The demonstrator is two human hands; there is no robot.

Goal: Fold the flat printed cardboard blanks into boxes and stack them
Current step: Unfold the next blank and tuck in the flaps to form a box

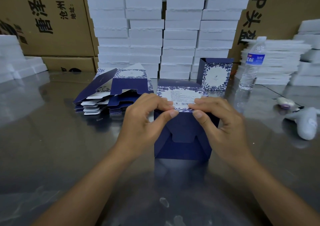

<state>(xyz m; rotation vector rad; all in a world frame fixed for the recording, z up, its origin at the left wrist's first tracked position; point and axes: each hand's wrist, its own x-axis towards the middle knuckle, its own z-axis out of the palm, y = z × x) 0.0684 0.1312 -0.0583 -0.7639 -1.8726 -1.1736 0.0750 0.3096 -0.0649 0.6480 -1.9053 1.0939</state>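
Observation:
A dark blue box with a white floral printed panel lies on the steel table in front of me, its interlocked bottom flaps facing me. My left hand pinches its upper left edge, thumb on the blue face and fingers on the printed panel. My right hand pinches the upper right edge the same way. A pile of flat blue blanks lies to the left behind the box. One folded box stands upright at the back right.
Tall stacks of white foam trays stand behind, with brown cartons on both sides. A water bottle stands at right before more foam sheets. A white handheld device and a small white object lie at far right.

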